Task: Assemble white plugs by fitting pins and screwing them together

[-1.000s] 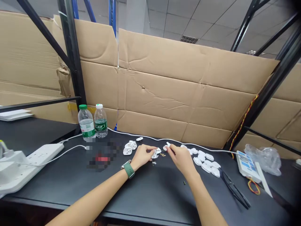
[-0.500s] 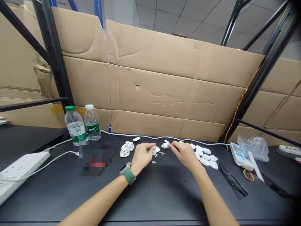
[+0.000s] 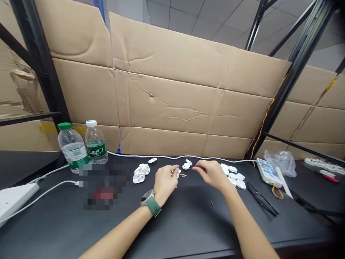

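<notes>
My left hand (image 3: 166, 181), with a watch on its wrist, is closed in a pinch at the middle of the black tabletop. Opposite it, my right hand (image 3: 215, 176) pinches too. A thin, pale wire-like piece (image 3: 185, 168) stretches between the fingertips of both hands; its exact kind is too small to tell. Just behind it lies a small white plastic part (image 3: 187, 164). Another white part is partly hidden by my left fingers. Small brass-coloured pins (image 3: 183, 175) lie on the table between the hands.
White socket-like parts (image 3: 139, 177) lie left, smooth white covers (image 3: 239, 177) right. Black tweezers (image 3: 261, 199) and a white-and-blue box (image 3: 268, 172) are farther right. Two bottles (image 3: 96, 147) stand back left, near a power strip (image 3: 16, 198). A cardboard wall (image 3: 172, 108) closes the back.
The view has shifted, so the bottles and the right-hand items appear farther left. Both hands keep their pinch on the thin piece, nearly in the same place.
</notes>
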A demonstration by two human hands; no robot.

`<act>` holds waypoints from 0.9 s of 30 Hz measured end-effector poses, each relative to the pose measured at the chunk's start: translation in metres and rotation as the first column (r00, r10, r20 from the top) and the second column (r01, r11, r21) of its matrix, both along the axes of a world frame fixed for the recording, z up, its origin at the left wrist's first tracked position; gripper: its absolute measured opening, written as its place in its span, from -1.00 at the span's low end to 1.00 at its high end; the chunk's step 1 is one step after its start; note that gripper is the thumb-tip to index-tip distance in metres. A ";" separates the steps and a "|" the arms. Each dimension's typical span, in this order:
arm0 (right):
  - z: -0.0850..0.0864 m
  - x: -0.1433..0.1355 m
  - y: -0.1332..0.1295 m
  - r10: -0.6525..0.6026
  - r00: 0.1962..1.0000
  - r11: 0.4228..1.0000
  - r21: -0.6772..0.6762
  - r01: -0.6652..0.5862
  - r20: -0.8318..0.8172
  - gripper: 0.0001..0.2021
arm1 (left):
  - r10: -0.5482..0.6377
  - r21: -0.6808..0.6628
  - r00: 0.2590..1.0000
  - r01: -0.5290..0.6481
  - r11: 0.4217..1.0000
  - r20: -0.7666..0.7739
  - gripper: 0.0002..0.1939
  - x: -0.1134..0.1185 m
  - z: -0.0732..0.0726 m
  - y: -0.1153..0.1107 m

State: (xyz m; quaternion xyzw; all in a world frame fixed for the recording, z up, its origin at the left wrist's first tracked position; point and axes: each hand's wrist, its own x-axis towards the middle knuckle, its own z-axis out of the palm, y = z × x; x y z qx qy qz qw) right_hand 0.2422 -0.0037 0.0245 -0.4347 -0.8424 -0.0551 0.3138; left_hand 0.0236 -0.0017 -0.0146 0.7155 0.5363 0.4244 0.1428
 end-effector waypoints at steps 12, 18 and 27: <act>-0.010 -0.023 0.011 -0.093 0.987 0.969 -0.241 0.060 -0.129 -0.43 | 0.043 0.134 0.998 -0.037 0.990 -0.041 -0.67 -0.016 -0.012 0.008; -0.031 -0.016 0.018 0.032 0.949 0.986 -0.146 -0.081 -0.312 -0.73 | 0.011 0.172 0.999 -0.004 0.985 -0.042 -0.64 -0.021 -0.006 0.010; -0.045 -0.036 0.018 0.181 0.893 0.981 0.009 -0.194 -0.413 -0.86 | 0.067 0.135 0.997 -0.064 0.989 -0.022 -0.65 -0.040 0.000 0.016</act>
